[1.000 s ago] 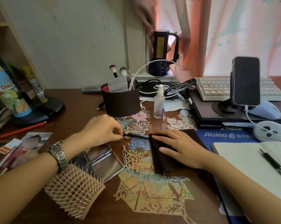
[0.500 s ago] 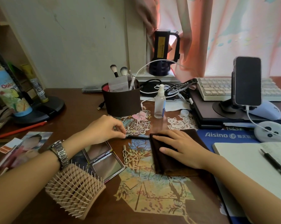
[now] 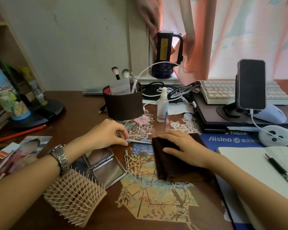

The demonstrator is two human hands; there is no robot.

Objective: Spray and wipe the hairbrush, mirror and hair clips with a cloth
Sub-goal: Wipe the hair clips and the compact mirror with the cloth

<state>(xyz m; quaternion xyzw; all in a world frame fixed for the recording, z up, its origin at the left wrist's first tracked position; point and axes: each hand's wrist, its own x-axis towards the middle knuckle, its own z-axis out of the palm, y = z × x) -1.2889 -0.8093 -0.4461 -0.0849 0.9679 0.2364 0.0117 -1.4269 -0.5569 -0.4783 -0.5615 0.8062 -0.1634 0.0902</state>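
My left hand (image 3: 106,134) pinches one end of a long silver hair clip (image 3: 140,141) that lies flat on the desk. The clip's other end touches the folded dark brown cloth (image 3: 174,165). My right hand (image 3: 181,143) rests flat on top of that cloth. A second clip with heart shapes (image 3: 127,161) lies between the cloth and the open compact mirror (image 3: 106,165). The pink hairbrush (image 3: 73,196) lies bristles up under my left forearm. A small clear spray bottle (image 3: 162,106) stands behind the hands.
A dark round pot with makeup brushes (image 3: 123,105) stands behind my left hand. To the right are a phone on a stand (image 3: 251,84), a keyboard (image 3: 223,93), a mouse (image 3: 271,114) and an open notebook with a pen (image 3: 279,170). Photos (image 3: 23,151) lie at the left.
My left hand has laid the long clip down flat on the desk, its silver side now showing. The right hand stays on the cloth.
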